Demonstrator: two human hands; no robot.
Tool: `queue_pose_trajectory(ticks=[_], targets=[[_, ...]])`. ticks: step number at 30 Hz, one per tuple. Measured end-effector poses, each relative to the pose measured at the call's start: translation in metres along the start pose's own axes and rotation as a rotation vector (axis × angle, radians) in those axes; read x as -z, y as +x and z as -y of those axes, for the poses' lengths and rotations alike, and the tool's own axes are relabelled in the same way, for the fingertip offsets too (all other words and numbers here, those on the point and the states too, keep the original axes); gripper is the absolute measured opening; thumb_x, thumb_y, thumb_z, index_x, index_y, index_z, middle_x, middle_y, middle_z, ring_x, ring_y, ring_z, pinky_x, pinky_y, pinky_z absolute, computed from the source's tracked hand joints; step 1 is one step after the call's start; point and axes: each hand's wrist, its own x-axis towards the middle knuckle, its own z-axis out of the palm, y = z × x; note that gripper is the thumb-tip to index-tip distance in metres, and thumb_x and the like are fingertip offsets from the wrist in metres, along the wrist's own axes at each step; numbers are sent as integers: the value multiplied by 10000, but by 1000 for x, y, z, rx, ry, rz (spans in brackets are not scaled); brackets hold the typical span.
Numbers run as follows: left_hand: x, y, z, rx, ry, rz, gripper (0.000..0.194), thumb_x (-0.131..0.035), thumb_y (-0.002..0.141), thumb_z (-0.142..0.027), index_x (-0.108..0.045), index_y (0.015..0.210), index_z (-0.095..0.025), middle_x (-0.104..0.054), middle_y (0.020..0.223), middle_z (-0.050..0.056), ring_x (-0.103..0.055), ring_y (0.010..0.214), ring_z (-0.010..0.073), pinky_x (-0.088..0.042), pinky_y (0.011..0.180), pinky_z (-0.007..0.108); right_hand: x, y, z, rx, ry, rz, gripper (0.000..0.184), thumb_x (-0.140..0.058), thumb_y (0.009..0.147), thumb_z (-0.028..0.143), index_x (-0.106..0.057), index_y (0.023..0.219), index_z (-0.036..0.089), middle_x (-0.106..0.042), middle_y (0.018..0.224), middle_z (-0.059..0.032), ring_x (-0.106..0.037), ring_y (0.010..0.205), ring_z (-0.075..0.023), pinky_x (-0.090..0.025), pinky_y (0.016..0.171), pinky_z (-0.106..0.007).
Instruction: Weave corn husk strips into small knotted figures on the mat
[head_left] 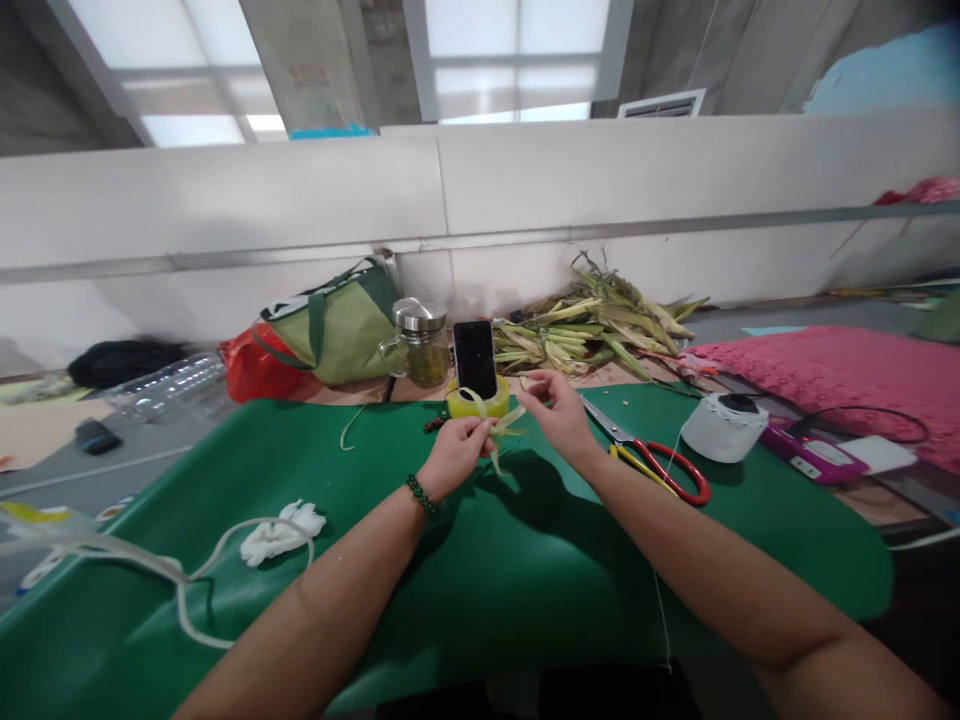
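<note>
Pale green-yellow leaf strips (501,430) are looped and crossed between my two hands, above the green mat (420,640). My left hand (459,452), below a dark green bead bracelet (421,495), pinches the strips where they meet. My right hand (553,408) has thumb and forefinger closed on a strip end at the right. Just behind the hands, a phone (475,358) leans upright in a yellow roll of tape (459,402). Scissors (637,448) with red and yellow handles lie open to the right of my right hand.
A glass mug (424,345), a green bag (337,335) and a pile of long leaves (600,320) stand along the back. White thread on a spool (724,428) is at the right, beside a purple device (814,452). Crumpled tissue (281,535) and a white cable (180,590) lie left.
</note>
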Motion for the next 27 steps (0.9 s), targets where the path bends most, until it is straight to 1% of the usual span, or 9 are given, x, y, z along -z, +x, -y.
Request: queue_pose_trajectory(ticks=[2,4,8,10,13,16,19,22,27], targets=[[-1,1,1,-4,-4,-22,314,-429,832,-320,-501,564,-174,-524,532,5,-484,520,128,-387,551,248,9,0,10,249,-121,-80,175,-581,804,315,-591,926,191,-617,849,-51,-584,824,-192,-485,788,-362],[-4,1,3,-18,12,-2,245,-401,827,-263,-495,615,-182,-508,545,-6,-478,524,133,-379,547,251,14,-4,19,447,-233,23,152,-556,820,259,-619,947,205,-623,980,-83,-567,990,-228,-452,912,-414],[-8,-1,7,-151,139,51,197,-426,781,-212,-442,585,-197,-496,575,-5,-455,575,139,-369,593,262,11,-7,17,533,-373,311,442,-548,765,131,-577,1199,209,-514,1308,-133,-468,1224,-269,-411,1000,-462],[-8,-2,6,-176,168,82,228,-449,778,-234,-420,554,-199,-488,572,-5,-439,581,137,-361,595,263,9,-3,9,535,-378,437,381,-538,770,102,-634,1122,211,-567,1254,-122,-516,1180,-251,-437,974,-435],[-5,-3,3,-62,75,234,286,-486,795,-315,-423,544,-193,-449,526,-22,-410,523,117,-342,535,247,11,3,-1,516,-339,506,226,-540,800,121,-703,932,207,-668,1075,-87,-598,1042,-218,-468,918,-385],[-1,-4,-1,101,-65,366,318,-538,781,-405,-456,570,-181,-442,511,-34,-424,491,99,-333,483,221,16,7,-2,408,-294,515,217,-532,802,139,-716,909,179,-707,950,-69,-640,885,-191,-491,810,-320],[0,-6,-2,127,-144,447,294,-602,738,-406,-522,602,-158,-468,538,-35,-449,503,84,-379,504,208,20,6,1,262,-264,574,192,-534,793,160,-726,802,157,-696,725,-21,-613,663,-139,-454,625,-233],[-3,-6,2,130,-112,464,195,-649,700,-327,-632,698,-132,-546,578,-18,-492,518,88,-423,534,214,22,5,3,152,-246,573,149,-569,738,161,-708,693,137,-629,588,5,-546,568,-112,-387,536,-210],[-8,-4,7,225,-158,459,73,-645,683,-198,-651,683,-125,-610,608,0,-576,571,113,-491,622,247,21,5,10,14,-51,651,304,-622,667,182,-699,958,143,-605,621,25,-485,538,-90,-375,513,-200]])
